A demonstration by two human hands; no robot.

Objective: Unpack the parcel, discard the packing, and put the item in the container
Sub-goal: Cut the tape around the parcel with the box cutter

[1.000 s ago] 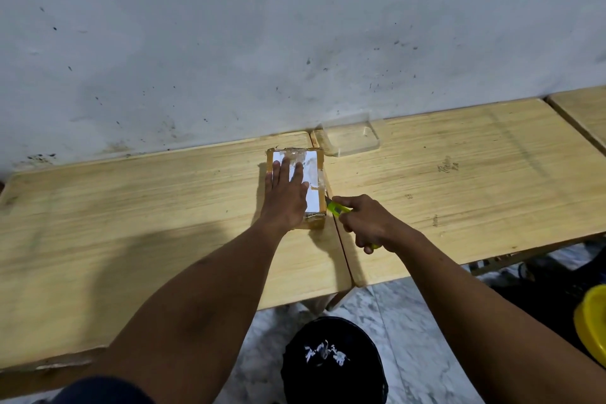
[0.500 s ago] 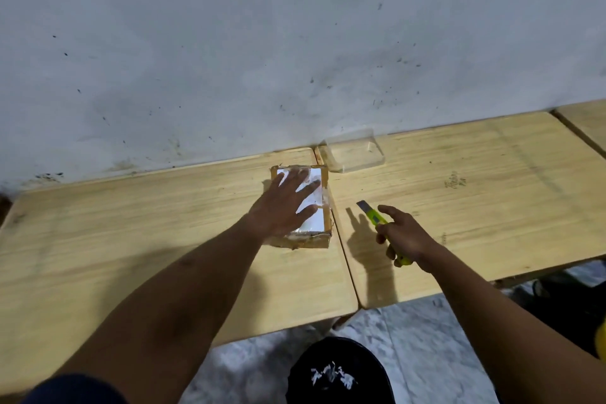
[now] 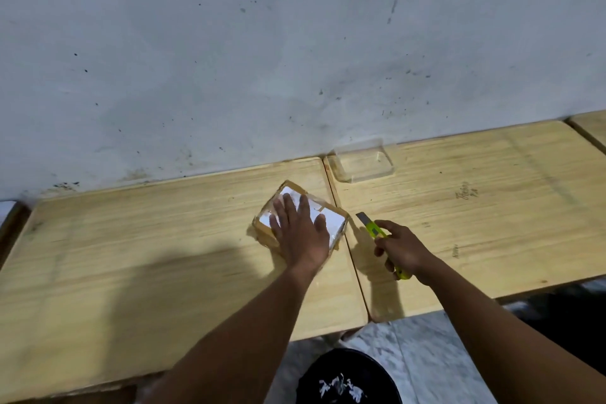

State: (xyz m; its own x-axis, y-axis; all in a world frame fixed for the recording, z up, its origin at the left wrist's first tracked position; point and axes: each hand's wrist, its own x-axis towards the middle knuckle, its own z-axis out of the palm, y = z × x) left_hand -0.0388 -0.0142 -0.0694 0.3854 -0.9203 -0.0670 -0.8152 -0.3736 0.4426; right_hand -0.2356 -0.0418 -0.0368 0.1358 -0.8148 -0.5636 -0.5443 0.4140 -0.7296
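No text can be read with any certainty. The white label [image 3: 319,215] on top of the parcel [image 3: 300,218] is mostly covered and shows no legible print. A small dark scrawl [image 3: 467,195] stands on the right bench [image 3: 492,207], too blurred to make out. White marks [image 3: 341,387] on the black bin [image 3: 347,377] below form no readable letters.
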